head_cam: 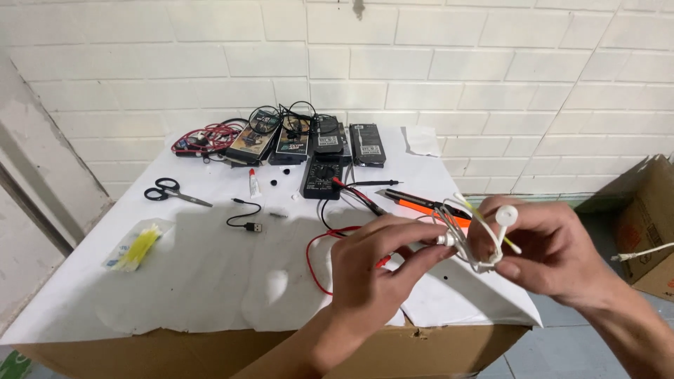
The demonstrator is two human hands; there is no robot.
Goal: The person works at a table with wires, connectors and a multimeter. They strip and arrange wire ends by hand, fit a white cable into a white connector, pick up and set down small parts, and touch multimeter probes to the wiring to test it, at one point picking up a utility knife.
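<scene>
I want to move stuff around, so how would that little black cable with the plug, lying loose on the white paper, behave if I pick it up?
The short black cable already lies in a loose curve, so it probably droops limply. It looks thin, likely very light. Its plug end would probably dangle and swing.

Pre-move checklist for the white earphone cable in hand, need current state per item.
1. Left hand grips the white earphone cable near one end: ok, fingertips pinch it.
2. Right hand holds the bundled loops: ok, an earbud sticks up above the fingers.
3. Cable free of tangles: not ok, the loops are bunched between the hands.
4. Cable clear of the red probe lead: cannot tell, the left hand covers where they cross.
5. Multimeter within reach on the white-covered table: ok, it lies behind the hands.
6. Scissors out of the way: ok, far left on the table.
</scene>
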